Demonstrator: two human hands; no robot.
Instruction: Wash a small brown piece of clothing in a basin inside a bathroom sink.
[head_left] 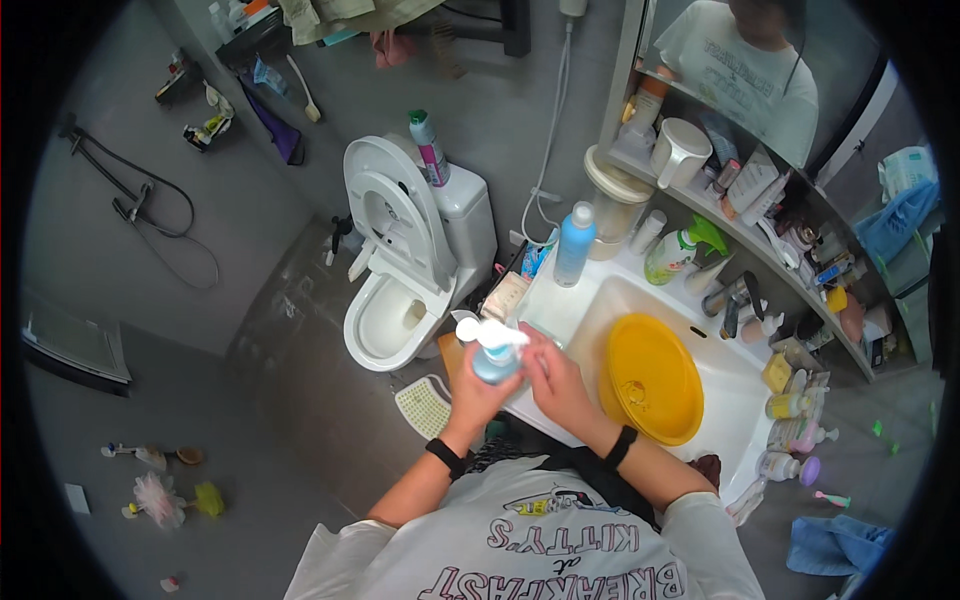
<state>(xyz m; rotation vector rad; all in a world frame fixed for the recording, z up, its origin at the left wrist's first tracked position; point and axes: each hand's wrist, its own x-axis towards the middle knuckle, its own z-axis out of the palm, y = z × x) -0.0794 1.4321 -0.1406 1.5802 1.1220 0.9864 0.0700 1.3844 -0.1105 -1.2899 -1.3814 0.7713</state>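
Note:
A pale blue pump bottle [494, 366] with a white pump top is held up in front of my chest, to the left of the sink. My left hand [470, 397] wraps round its body from the left. My right hand [553, 376] has its fingers drawn together at the white spout on the right side of the top. Whether those fingertips hold the spout or some small white thing is partly hidden and blurred. Both wrists wear black bands.
A yellow basin [655, 378] sits in the white sink [727, 438], near the faucet [738, 298]. A blue spray can [574, 245] and a green-topped spray bottle [672, 256] stand on the rim. The toilet [387, 318] is open at the left, beside a small step stool [424, 407].

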